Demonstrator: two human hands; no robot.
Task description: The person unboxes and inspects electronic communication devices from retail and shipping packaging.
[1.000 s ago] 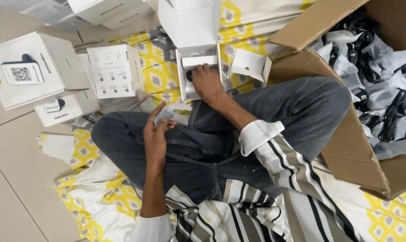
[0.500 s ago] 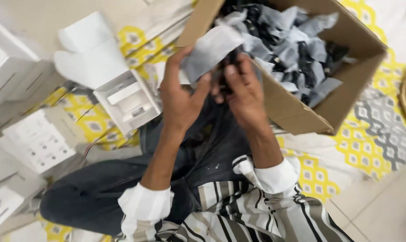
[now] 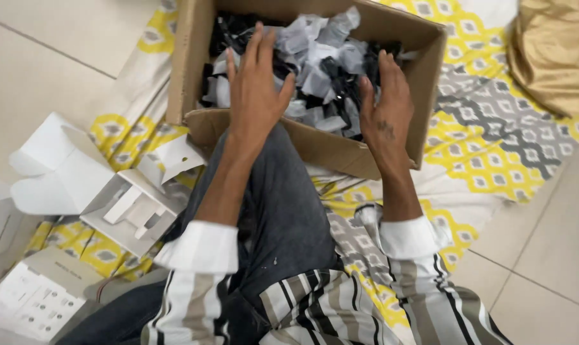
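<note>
cardboard box (image 3: 193, 76) of bagged black parts (image 3: 321, 70)
left hand (image 3: 257, 89) and right hand (image 3: 385, 108) lay spread wide over them, gripping nothing.

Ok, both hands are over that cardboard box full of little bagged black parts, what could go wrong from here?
1. The left hand and right hand are spread flat over a tangled heap of bagged parts; lifting one may drag out others.
2. The cardboard box leans against the knee, so pressing its near wall might tip it.
3. The open white box lies close by the left elbow and could get knocked.
</note>
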